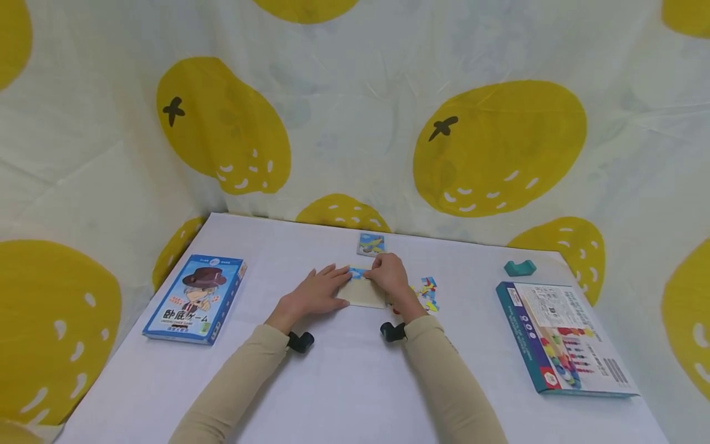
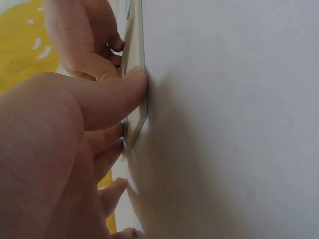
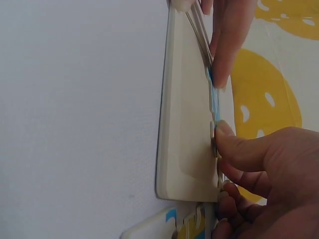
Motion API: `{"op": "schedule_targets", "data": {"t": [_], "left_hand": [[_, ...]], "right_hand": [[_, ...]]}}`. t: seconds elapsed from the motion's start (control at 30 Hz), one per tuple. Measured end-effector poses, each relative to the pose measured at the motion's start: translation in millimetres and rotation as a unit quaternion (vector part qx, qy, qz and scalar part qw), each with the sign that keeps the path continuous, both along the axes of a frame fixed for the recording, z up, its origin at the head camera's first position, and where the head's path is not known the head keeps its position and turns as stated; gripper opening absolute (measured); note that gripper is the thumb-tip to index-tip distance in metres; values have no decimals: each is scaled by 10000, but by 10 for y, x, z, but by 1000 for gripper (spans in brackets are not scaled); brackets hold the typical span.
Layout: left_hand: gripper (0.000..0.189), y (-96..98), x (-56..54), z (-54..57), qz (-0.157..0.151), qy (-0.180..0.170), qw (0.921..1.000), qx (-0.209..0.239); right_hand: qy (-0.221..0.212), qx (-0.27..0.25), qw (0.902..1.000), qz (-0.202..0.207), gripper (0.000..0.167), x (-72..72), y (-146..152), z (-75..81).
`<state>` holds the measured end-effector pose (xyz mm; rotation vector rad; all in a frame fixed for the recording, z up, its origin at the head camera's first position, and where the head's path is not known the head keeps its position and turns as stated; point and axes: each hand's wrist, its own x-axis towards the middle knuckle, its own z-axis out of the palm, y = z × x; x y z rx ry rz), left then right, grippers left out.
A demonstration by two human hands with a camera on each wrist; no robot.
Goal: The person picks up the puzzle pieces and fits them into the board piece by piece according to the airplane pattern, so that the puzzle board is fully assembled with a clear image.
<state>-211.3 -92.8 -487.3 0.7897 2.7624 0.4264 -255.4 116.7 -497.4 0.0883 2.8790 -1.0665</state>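
Observation:
A pale puzzle tray (image 1: 367, 297) lies on the white table between the hands, with joined blue puzzle pieces (image 1: 357, 272) along its far side. My left hand (image 1: 317, 292) spreads over the tray's left side, its thumb at the near edge and a fingertip on the blue pieces. With thumb and curled fingers, my right hand (image 1: 390, 275) pinches a small puzzle piece (image 3: 213, 132) at the tray's far side. The piece's printed face is mostly hidden by the fingers. Loose colourful pieces (image 1: 429, 295) lie just right of the right hand, partly behind its wrist.
A small picture card (image 1: 371, 244) lies beyond the tray. To the left is a blue game box (image 1: 195, 299); on the right lies a larger teal-edged box (image 1: 568, 339), with a green curved block (image 1: 520, 268) behind it. A fruit-print curtain (image 1: 355, 123) hangs behind the table.

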Motion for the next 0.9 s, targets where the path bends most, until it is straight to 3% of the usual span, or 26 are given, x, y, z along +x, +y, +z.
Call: {"op": "schedule_targets", "data": {"t": [0.17,0.4,0.53,0.7,0.9], "left_hand": [[68,52,2,-19,-133,403,9987,-279],[67,83,14,-27,-218,452,9987,113],[69,95,12,-41,-251,713,9971,95],[72,194,-3,-65,-235,1018,9938,-375],[72,221,17,-68,-44,951,9936,-616]], "right_hand": [[-166,-166,9997,65,27,-7,10,-16],[-163,-69,9998,108,28,-40,54,-30],[-152,-145,9996,212,29,-35,64,-5],[-169,-651,9976,161,26,-6,139,41],[-232,-1270,9916,-22,23,32,339,89]]}}
